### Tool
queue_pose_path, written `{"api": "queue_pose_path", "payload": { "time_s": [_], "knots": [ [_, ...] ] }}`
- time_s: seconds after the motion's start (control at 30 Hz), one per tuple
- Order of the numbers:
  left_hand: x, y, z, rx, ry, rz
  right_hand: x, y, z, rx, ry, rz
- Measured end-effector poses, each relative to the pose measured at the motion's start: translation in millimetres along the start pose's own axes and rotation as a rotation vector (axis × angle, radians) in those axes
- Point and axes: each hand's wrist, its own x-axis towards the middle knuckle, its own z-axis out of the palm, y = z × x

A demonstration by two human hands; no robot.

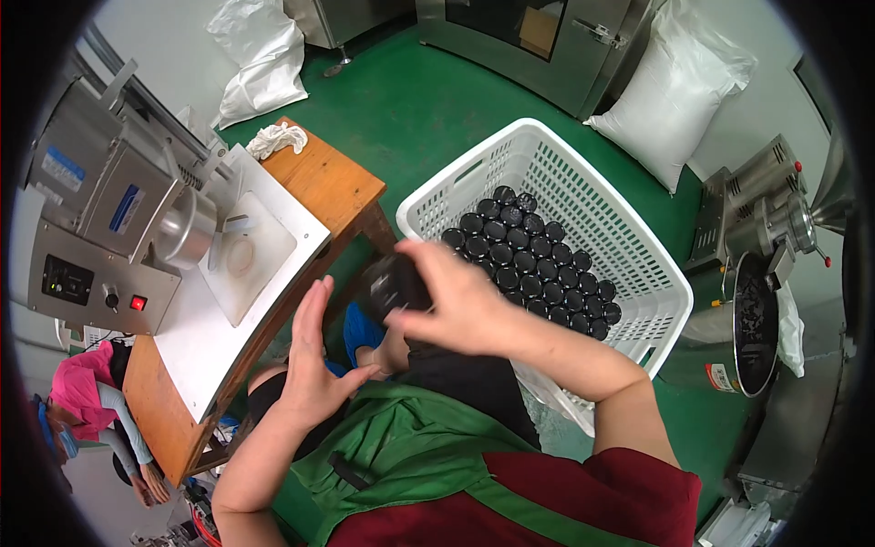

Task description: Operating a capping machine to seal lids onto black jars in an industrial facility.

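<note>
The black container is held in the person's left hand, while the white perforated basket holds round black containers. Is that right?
Not quite. The head view shows the black container in the right hand; the left hand is open. The white perforated basket does hold round black containers.

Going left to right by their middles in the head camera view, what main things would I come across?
Steel machine with a red switch → left hand, open → blurred black object → right hand, gripping it → white basket of black round items → bucket.
</note>
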Motion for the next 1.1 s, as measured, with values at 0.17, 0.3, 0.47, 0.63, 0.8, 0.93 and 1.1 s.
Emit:
{"api": "queue_pose_path", "payload": {
  "time_s": [0.17, 0.3, 0.47, 0.63, 0.8, 0.93, 1.1],
  "knots": [
    [-29, -30, -30, 0.319, -0.092, 0.041, 14, 149, -37, -0.263, 0.199, 0.435],
    [-75, -47, -42, 0.472, -0.100, -0.054, 9, 256, 8, -0.282, 0.083, 0.566],
    [-108, -52, -32, 0.571, -0.055, -0.147, 11, 309, 90, -0.223, -0.128, 0.744],
    [-104, -54, -32, 0.594, 0.005, -0.152, 23, 324, 138, -0.276, -0.229, 0.765],
    [-101, -54, -30, 0.606, 0.063, -0.148, 30, 336, 153, -0.221, -0.279, 0.701],
    [-106, -56, -30, 0.554, 0.107, -0.101, 25, 331, 134, -0.216, -0.283, 0.717],
    [-124, -58, -37, 0.475, 0.230, -0.075, 32, 292, 75, -0.395, -0.054, 0.557]
  ]
}}
